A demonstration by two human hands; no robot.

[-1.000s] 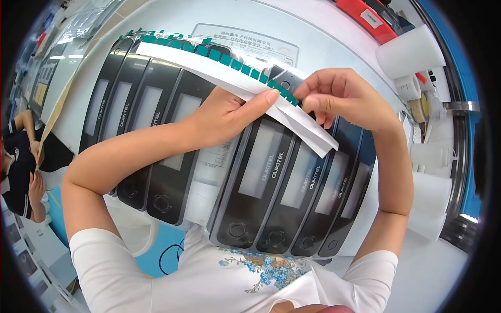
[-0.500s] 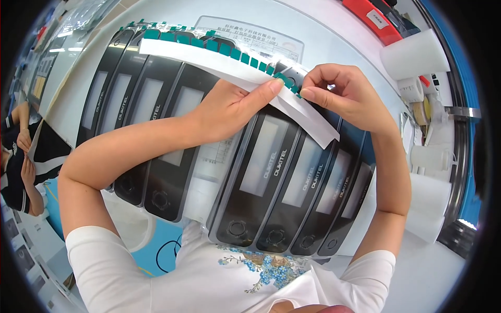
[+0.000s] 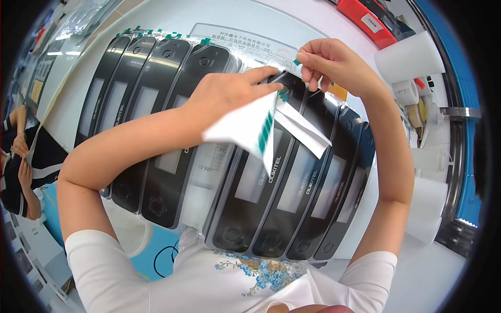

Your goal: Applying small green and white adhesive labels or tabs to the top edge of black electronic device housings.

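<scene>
Fanned out in two groups before me are several long black panels [image 3: 308,177], each with a pale window and ring marks, with clear film at their edges. Over their far ends my left hand [image 3: 229,94] grips a white backing strip [image 3: 237,125] between thumb and fingers. The strip is folded and hangs down; a row of green adhesive tabs [image 3: 266,133] lines one face. Its other end lies across the right-hand panels. To the right, my right hand [image 3: 336,65] is raised over a panel's far end, pinching a small green tab [image 3: 297,62] between thumb and index finger.
A printed sheet [image 3: 235,39] lies beyond the panels. White rolls [image 3: 409,56] and a red bin [image 3: 368,23] stand at the right. Another person's hands [image 3: 22,156] show at far left. A whitish tub [image 3: 128,229] sits below the table's near edge.
My right hand has moved up and away from the strip with a green tab. My left hand has shifted up slightly, and the strip, stretched out before, now droops folded, uncovering the panels' far ends.
</scene>
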